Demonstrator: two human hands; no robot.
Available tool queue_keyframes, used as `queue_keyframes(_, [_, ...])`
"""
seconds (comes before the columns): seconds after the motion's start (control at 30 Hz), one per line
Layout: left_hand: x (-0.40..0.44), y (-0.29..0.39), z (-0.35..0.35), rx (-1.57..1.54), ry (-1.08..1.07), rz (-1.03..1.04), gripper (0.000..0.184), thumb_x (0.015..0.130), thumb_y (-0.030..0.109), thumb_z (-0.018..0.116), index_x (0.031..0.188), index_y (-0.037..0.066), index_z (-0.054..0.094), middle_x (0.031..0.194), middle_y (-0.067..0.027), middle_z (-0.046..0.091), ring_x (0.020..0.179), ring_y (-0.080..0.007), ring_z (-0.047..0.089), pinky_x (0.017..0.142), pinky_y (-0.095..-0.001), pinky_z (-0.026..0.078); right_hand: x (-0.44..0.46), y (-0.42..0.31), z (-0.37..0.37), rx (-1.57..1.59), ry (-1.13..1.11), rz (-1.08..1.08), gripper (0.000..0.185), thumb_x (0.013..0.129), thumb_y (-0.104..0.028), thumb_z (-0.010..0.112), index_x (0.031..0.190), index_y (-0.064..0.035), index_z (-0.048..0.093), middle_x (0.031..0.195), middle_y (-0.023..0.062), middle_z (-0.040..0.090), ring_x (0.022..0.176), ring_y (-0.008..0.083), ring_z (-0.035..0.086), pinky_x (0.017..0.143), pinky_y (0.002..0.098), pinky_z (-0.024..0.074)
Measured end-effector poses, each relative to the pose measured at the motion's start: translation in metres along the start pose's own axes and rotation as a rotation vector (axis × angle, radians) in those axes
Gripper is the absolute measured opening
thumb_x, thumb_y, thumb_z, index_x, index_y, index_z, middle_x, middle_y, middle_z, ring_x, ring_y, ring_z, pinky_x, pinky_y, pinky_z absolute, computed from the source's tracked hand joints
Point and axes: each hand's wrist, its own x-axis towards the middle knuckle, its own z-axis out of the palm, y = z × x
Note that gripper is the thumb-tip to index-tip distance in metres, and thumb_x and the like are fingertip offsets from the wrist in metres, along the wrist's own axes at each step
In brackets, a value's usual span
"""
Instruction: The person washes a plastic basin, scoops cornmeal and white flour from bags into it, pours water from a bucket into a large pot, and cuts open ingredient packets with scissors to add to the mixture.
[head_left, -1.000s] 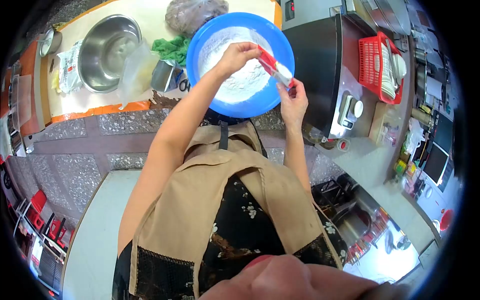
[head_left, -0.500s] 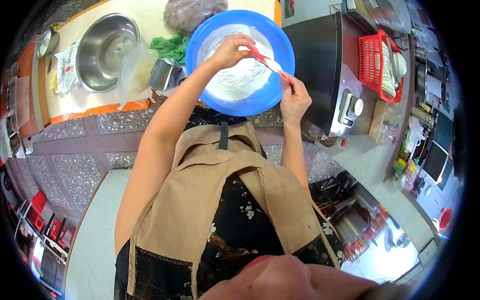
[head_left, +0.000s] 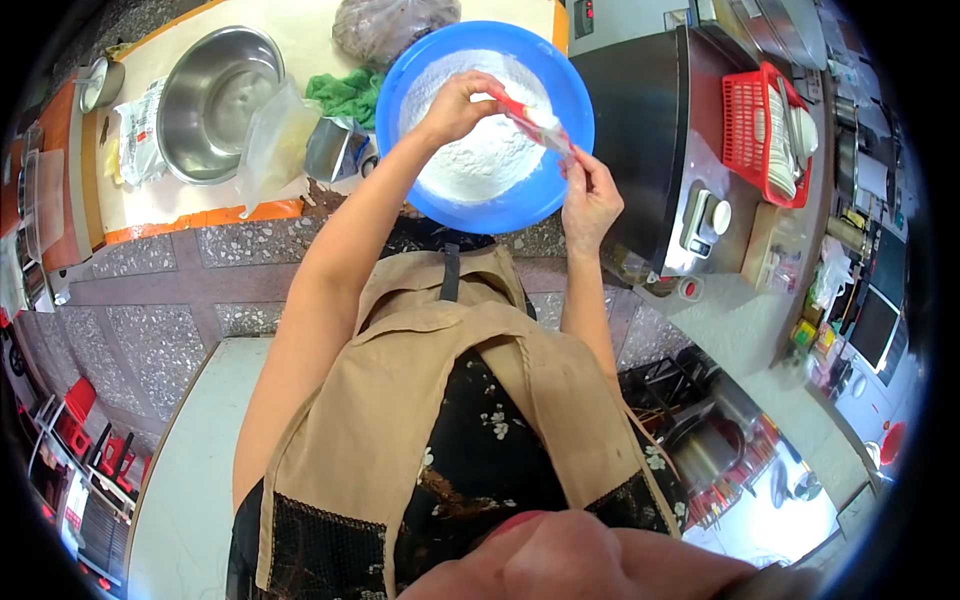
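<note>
A small red and white plastic packet point(head_left: 538, 128) is stretched between my two hands, above a large blue basin point(head_left: 580, 105). My left hand point(head_left: 460, 108) pinches its upper left end, over the middle of the basin. At the other end, my right hand point(head_left: 591, 203) grips a lower corner, just past the basin's right rim. White powder point(head_left: 470, 165), like flour, covers much of the basin's bottom. Some pale content shows inside the packet; what it is I cannot make out.
Left of the basin are a green cloth point(head_left: 346, 97), an opened silver pouch point(head_left: 335, 148), a clear plastic bag point(head_left: 268, 150) and a steel bowl point(head_left: 178, 110). A bag of brown stuff point(head_left: 395, 28) lies behind. To the right stand a kitchen scale point(head_left: 705, 222) and a red basket point(head_left: 742, 125) of dishes.
The packet looks more spread out and its clear, crinkled part shows more near my right hand. Both hands stay almost in place; the whole view has shifted slightly.
</note>
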Motion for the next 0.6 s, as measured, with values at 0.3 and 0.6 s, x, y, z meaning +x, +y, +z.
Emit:
queue_keyframes(0.3, [0.0,-0.007,0.007,0.004,0.013,-0.04,0.014,0.071,0.013,0.073,0.084,0.011,0.07,0.096,-0.0065,0.063,0.096,-0.0225,0.056,0.087,-0.0337,0.044,0.003,0.01,-0.007,-0.039,-0.017,-0.129,0.014,0.077,0.004,0.062,0.091,0.0014,0.064,0.088,0.0101,0.063,0.071,0.0142,0.061,0.063,0.0258,0.0502])
queue_keyframes(0.6, [0.001,0.001,0.008,0.027,0.019,0.012,0.014,0.069,0.01,0.073,0.083,0.012,0.07,0.091,-0.0059,0.064,0.093,-0.0227,0.057,0.085,-0.0343,0.045,0.009,-0.018,-0.002,-0.23,-0.081,0.006,0.029,0.07,-0.004,0.071,0.098,-0.0046,0.062,0.102,0.0108,0.059,0.08,0.019,0.059,0.068,0.0292,0.0473])
